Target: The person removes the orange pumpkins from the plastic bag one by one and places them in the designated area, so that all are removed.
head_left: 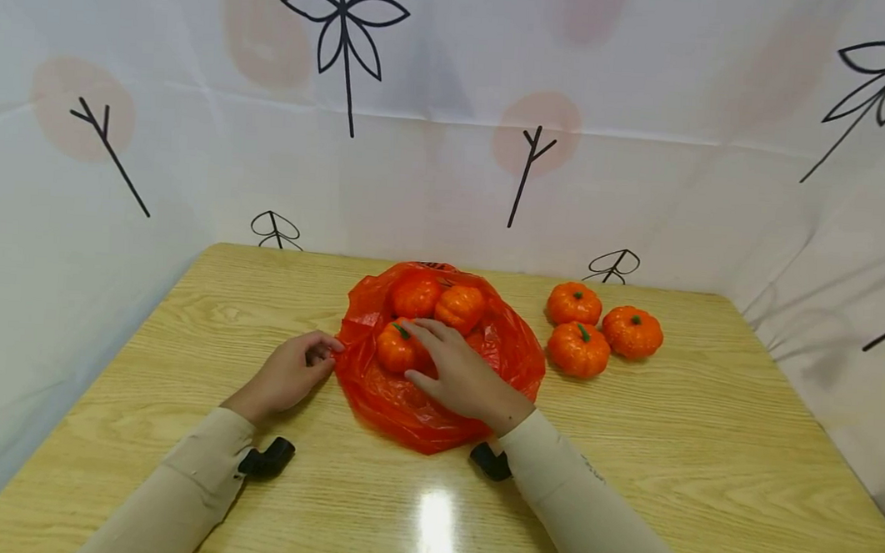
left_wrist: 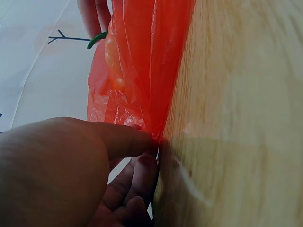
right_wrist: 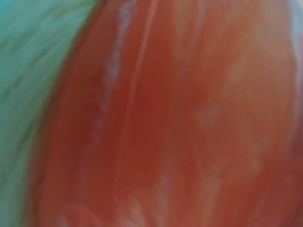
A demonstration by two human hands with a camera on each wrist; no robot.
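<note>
A red plastic bag (head_left: 434, 431) lies spread with its mouth upward. Several small orange pumpkins are inside, among them two at the back, a left one (head_left: 415, 295) and a right one (head_left: 460, 307). My left hand (head_left: 287, 377) pinches the bag's left edge between thumb and fingers, close to the tabletop in the left wrist view. Inside the bag, my right hand (head_left: 460, 373) holds the front pumpkin (head_left: 396, 349), fingers over its top by the green stem and thumb at its near side. Blurred red plastic fills most of the right wrist view.
Right of the bag, three more pumpkins stand grouped: a back one (head_left: 573, 303), a front one (head_left: 578, 350) and a right one (head_left: 632, 332). Everything rests on a wooden table (head_left: 703, 457). A patterned white cloth (head_left: 433, 176) hangs behind it.
</note>
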